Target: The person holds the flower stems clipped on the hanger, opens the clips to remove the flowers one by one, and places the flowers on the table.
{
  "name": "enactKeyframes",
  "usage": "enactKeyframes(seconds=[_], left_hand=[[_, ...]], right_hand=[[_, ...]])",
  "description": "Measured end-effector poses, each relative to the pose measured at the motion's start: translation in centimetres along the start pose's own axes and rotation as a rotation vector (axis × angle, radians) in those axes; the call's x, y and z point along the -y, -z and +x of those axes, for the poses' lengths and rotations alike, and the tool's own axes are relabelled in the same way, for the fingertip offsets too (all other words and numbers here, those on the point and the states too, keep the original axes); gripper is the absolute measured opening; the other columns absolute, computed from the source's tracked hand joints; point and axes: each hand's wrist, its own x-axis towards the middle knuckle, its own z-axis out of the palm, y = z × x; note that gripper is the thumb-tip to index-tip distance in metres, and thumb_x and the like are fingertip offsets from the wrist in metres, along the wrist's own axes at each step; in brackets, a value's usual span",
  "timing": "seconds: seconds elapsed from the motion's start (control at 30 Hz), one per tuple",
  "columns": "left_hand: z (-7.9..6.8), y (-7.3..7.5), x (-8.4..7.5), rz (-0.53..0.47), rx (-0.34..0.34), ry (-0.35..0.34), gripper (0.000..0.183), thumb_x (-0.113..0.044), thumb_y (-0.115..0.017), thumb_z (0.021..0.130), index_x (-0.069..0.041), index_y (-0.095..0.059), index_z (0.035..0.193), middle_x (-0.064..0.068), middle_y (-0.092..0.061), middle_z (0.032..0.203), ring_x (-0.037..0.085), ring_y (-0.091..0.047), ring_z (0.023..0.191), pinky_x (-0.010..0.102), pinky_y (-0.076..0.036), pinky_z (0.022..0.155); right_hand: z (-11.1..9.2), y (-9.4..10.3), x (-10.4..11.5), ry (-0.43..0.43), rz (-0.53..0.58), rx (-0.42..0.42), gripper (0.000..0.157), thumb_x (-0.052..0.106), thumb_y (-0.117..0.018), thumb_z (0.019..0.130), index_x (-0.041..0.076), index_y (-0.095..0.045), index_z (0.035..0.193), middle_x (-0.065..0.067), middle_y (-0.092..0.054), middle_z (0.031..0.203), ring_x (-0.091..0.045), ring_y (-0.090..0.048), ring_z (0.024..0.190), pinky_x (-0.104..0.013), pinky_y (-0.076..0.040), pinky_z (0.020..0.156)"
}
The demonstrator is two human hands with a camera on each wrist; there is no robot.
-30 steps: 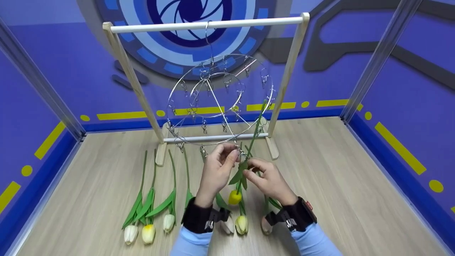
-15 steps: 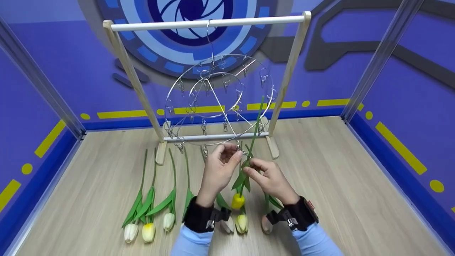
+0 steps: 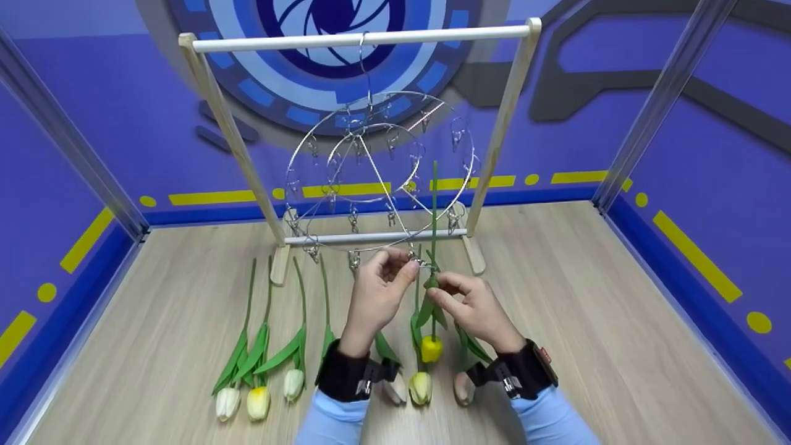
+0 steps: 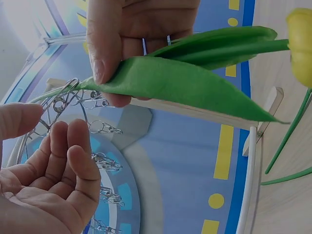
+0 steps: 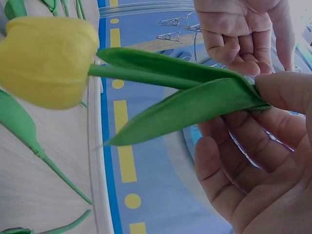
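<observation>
My left hand (image 3: 378, 300) pinches a wire clip (image 4: 61, 103) at the front edge of a round metal hanger (image 3: 384, 185). In the left wrist view the clip stands between thumb and fingertips, right against the green stem. A yellow tulip (image 3: 431, 350) hangs bloom down, its stem pointing up past the hanger's ring. Just above its leaves (image 5: 195, 100), the thumb and forefinger of my right hand (image 3: 481, 312) pinch the stem; the other fingers are loosely bent. Several more clips dangle around the hanger's two rings.
The hanger hooks over the white top bar (image 3: 432, 36) of a wooden rack. Several tulips lie on the table in a row, among them a white one (image 3: 227, 405), a yellow-white one (image 3: 258, 405) and a pale yellow one (image 3: 420, 389). Blue printed walls (image 3: 698, 185) enclose the table.
The yellow tulip has swung from a slant to nearly upright, its bloom shifting right and its stem tip left. The left hand stays at the clip.
</observation>
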Motion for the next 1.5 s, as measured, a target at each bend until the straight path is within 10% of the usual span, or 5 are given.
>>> enactKeyframes(seconds=[1.5], left_hand=[[0.2, 0.6, 0.0, 0.069, -0.022, -0.030, 0.016, -0.018, -0.074, 0.096, -0.002, -0.073, 0.096, 0.007, -0.071, 0.080, 0.016, -0.065, 0.072, 0.024, -0.052, 0.066]], right_hand=[[0.0, 1.1, -0.3, 0.019, -0.047, -0.062, 0.011, 0.003, -0.074, 0.094, 0.004, -0.079, 0.104, -0.006, -0.073, 0.094, -0.009, -0.063, 0.082, -0.024, -0.053, 0.068]])
